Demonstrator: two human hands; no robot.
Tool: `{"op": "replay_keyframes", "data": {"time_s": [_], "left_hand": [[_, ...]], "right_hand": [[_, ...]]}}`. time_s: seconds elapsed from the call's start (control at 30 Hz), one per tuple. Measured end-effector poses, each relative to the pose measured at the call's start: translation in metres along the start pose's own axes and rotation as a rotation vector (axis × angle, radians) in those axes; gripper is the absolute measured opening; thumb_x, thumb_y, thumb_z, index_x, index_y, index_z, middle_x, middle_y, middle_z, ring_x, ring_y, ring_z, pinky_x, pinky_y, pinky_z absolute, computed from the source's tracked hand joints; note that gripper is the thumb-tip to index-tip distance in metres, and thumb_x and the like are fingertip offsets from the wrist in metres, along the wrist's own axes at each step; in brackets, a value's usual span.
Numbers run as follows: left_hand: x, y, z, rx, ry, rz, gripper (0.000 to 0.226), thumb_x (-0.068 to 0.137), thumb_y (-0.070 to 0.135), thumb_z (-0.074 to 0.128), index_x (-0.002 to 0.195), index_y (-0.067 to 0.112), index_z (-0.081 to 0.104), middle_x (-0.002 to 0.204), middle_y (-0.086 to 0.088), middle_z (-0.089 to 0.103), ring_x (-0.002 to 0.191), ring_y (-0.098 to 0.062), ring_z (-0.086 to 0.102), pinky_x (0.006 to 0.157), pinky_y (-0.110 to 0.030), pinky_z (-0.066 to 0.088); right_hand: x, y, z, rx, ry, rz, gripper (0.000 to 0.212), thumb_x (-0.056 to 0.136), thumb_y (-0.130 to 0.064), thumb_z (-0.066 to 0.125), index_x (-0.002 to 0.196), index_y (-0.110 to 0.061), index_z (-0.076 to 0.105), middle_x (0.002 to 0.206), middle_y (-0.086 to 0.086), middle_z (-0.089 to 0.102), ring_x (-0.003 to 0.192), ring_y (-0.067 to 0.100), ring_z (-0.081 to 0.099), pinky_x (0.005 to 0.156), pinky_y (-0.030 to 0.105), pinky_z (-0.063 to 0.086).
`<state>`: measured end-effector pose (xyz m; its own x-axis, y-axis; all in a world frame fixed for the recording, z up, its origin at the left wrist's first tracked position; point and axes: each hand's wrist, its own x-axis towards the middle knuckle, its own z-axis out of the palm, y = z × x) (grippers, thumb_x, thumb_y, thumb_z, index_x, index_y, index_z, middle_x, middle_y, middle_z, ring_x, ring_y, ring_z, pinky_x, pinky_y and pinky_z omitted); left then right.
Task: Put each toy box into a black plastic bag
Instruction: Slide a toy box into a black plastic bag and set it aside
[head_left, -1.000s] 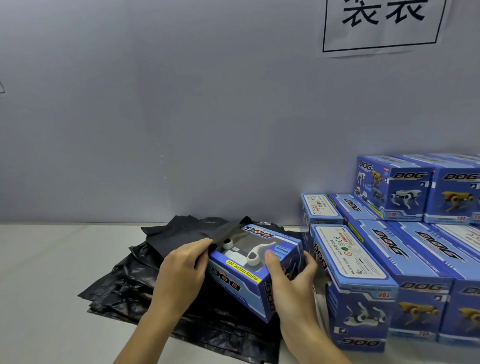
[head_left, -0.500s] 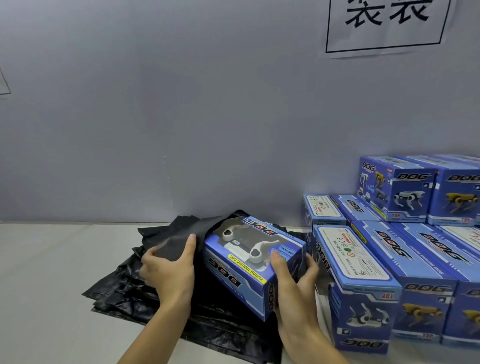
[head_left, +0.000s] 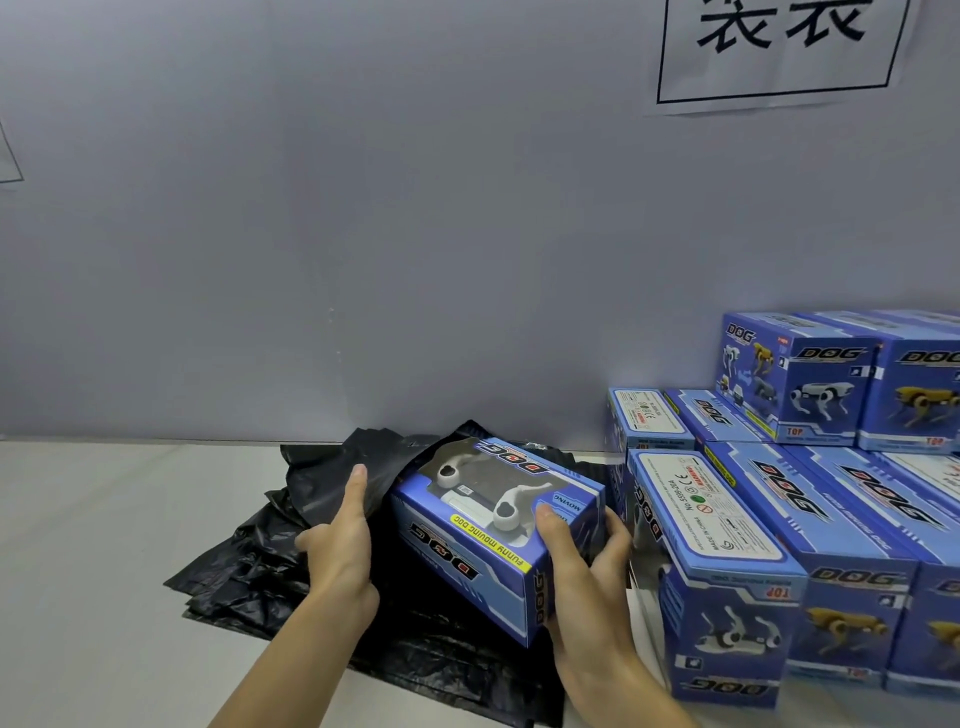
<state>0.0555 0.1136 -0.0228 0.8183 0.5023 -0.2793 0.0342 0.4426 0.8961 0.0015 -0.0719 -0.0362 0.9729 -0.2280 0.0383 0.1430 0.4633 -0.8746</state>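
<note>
Your right-hand fingers (head_left: 613, 540) are curled round the near right corner of the toy box (head_left: 493, 535), thumb on its windowed top face and the rest wrapped down its end, so that right hand (head_left: 587, 577) carries the load. Your left hand (head_left: 340, 540) pinches a lip of the black plastic bag (head_left: 332, 478), thumb up along the film and the other fingers tucked behind it where you cannot see them. The box is tilted, its far end nosed in under the raised film and its near end well outside, above the pile of spare bags (head_left: 249, 577) on the desk (head_left: 93, 519). To do this step well, I judge you should lift that lip higher and pull it toward you, opening the mouth wider than the box's end before you push. Then slide the box straight along its length; a skewed corner is likely to snag or tear thin film. Check that you hold a single layer of one bag, not two stuck together. Keep your right elbow off the stacked toy boxes (head_left: 779, 545) just beside it.
</note>
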Motion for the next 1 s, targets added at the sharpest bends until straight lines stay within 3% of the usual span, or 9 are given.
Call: {"op": "replay_keyframes", "data": {"time_s": [0.13, 0.3, 0.37, 0.53, 0.6, 0.7, 0.83, 0.93, 1.0], "left_hand": [[-0.004, 0.001, 0.001, -0.027, -0.130, -0.040, 0.090, 0.061, 0.059, 0.086, 0.129, 0.008, 0.057, 0.121, -0.012, 0.067, 0.103, -0.034, 0.069, 0.087, -0.050, 0.058], [-0.018, -0.002, 0.011, -0.070, -0.251, -0.044, 0.057, 0.072, 0.045, 0.083, 0.116, 0.011, 0.068, 0.106, -0.011, 0.075, 0.094, -0.028, 0.072, 0.075, -0.041, 0.058], [-0.025, -0.007, 0.015, -0.070, -0.297, -0.048, 0.059, 0.071, 0.042, 0.083, 0.117, 0.008, 0.068, 0.106, -0.013, 0.075, 0.097, -0.031, 0.072, 0.077, -0.043, 0.058], [-0.037, -0.011, 0.020, -0.051, -0.354, -0.052, 0.089, 0.054, 0.042, 0.090, 0.127, 0.008, 0.053, 0.115, -0.016, 0.069, 0.091, -0.033, 0.074, 0.060, -0.037, 0.057], [-0.037, -0.010, 0.021, -0.075, -0.345, -0.030, 0.093, 0.049, 0.042, 0.089, 0.126, 0.023, 0.041, 0.110, -0.011, 0.070, 0.081, -0.029, 0.075, 0.062, -0.043, 0.059], [-0.034, -0.010, 0.020, -0.097, -0.327, 0.020, 0.097, 0.051, 0.050, 0.088, 0.131, 0.037, 0.035, 0.114, -0.005, 0.071, 0.090, -0.028, 0.075, 0.074, -0.048, 0.059], [-0.031, -0.006, 0.015, -0.156, -0.378, -0.073, 0.098, 0.053, 0.057, 0.090, 0.134, 0.014, 0.056, 0.120, -0.012, 0.070, 0.107, -0.034, 0.069, 0.100, -0.051, 0.051], [-0.036, -0.008, 0.017, -0.116, -0.468, -0.096, 0.074, 0.060, 0.049, 0.085, 0.118, 0.007, 0.071, 0.115, -0.016, 0.072, 0.106, -0.035, 0.070, 0.102, -0.051, 0.050], [-0.042, -0.011, 0.019, -0.061, -0.561, -0.133, 0.055, 0.066, 0.044, 0.081, 0.106, 0.007, 0.078, 0.112, -0.016, 0.073, 0.102, -0.032, 0.072, 0.095, -0.044, 0.054]], "right_hand": [[-0.001, 0.001, 0.000, -0.004, -0.009, -0.001, 0.066, 0.077, -0.038, 0.078, 0.128, -0.048, 0.037, 0.118, 0.001, 0.069, 0.101, 0.026, 0.072, 0.095, 0.053, 0.054], [0.000, 0.002, 0.000, 0.047, 0.007, -0.015, 0.064, 0.081, -0.034, 0.077, 0.129, -0.047, 0.037, 0.120, 0.001, 0.067, 0.101, 0.025, 0.072, 0.094, 0.054, 0.055], [-0.001, 0.004, 0.002, 0.063, 0.026, -0.027, 0.066, 0.083, -0.032, 0.076, 0.132, -0.045, 0.035, 0.126, 0.001, 0.065, 0.107, 0.027, 0.069, 0.099, 0.053, 0.052], [-0.001, 0.006, 0.003, 0.078, 0.067, -0.044, 0.067, 0.084, -0.032, 0.075, 0.133, -0.044, 0.032, 0.130, 0.002, 0.061, 0.113, 0.028, 0.066, 0.103, 0.053, 0.049], [0.000, 0.004, 0.003, 0.099, 0.056, -0.035, 0.068, 0.084, -0.031, 0.076, 0.134, -0.043, 0.032, 0.129, 0.001, 0.062, 0.112, 0.028, 0.067, 0.103, 0.053, 0.049], [-0.002, 0.004, 0.004, 0.146, 0.002, -0.011, 0.075, 0.074, -0.034, 0.080, 0.133, -0.044, 0.035, 0.124, 0.002, 0.066, 0.104, 0.027, 0.071, 0.098, 0.056, 0.052], [-0.007, 0.006, 0.008, 0.144, -0.043, -0.012, 0.075, 0.061, -0.041, 0.080, 0.125, -0.044, 0.041, 0.126, 0.002, 0.064, 0.111, 0.026, 0.068, 0.101, 0.055, 0.050], [-0.005, 0.005, 0.006, 0.128, -0.031, -0.026, 0.066, 0.078, -0.032, 0.077, 0.128, -0.043, 0.036, 0.126, 0.001, 0.064, 0.113, 0.028, 0.067, 0.102, 0.055, 0.049], [-0.003, 0.004, 0.003, 0.140, -0.021, -0.030, 0.062, 0.086, -0.026, 0.073, 0.130, -0.044, 0.034, 0.126, 0.003, 0.064, 0.112, 0.029, 0.067, 0.102, 0.056, 0.050]]}}
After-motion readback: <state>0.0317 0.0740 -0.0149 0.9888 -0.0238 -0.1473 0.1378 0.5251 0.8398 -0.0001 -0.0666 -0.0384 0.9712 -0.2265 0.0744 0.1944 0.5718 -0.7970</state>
